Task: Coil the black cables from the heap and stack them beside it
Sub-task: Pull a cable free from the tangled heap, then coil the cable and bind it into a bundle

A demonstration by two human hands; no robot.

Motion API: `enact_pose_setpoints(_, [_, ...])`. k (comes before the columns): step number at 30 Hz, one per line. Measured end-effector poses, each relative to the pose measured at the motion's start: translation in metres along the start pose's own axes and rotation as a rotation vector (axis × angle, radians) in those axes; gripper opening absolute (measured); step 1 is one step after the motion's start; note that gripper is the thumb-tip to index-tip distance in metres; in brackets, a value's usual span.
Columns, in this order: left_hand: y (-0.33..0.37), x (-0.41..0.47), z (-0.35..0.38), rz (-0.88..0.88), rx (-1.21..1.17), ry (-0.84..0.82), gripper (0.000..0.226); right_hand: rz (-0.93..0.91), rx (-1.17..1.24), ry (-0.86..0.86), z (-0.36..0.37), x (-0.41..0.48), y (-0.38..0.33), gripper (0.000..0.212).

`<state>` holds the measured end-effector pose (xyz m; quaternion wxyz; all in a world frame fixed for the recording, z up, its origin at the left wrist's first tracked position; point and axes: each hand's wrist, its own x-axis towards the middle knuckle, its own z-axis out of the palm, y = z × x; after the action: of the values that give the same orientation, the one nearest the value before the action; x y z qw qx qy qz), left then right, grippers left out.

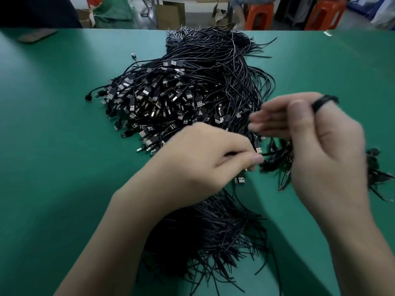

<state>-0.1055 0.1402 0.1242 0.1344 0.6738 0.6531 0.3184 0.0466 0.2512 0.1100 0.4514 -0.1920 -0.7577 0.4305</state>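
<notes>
Green table, heap central: my left hand pinches one cable taut for winding; right hand carries its loop (blurred, grip unclear).

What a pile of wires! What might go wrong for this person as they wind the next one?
1. The left hand pinches a cable right at the tangled heap; pulling may drag neighbours or snag plugs.
2. The right hand holds a black loop only at its fingertips; it might spring open.
3. The dark bundles beside it lie close to the heap and could mix back in.
</notes>
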Motion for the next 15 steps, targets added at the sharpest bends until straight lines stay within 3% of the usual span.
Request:
enact_pose_setpoints(3, [-0.003,-0.003,-0.013,0.066,-0.039,0.204,0.028,0.114,-0.232,-0.184,0.002,-0.003,0.002,0.040])
enact_pose_setpoints(6, [-0.012,-0.004,-0.015,0.062,-0.128,0.292,0.029,0.398,0.178,-0.567,0.005,-0.004,-0.003,0.064])
enact_pose_setpoints(9, [-0.013,0.001,-0.003,0.035,-0.301,0.256,0.027,0.525,0.660,-0.778,0.007,-0.006,-0.010,0.051])
enact_pose_setpoints(12, [-0.012,0.006,0.014,0.024,-0.382,0.151,0.020,0.468,0.955,-0.630,0.009,-0.004,-0.014,0.033])
enact_pose_setpoints(15, [-0.012,0.007,0.026,-0.057,-0.273,0.014,0.028,0.374,0.931,-0.308,0.009,0.000,-0.013,0.035])
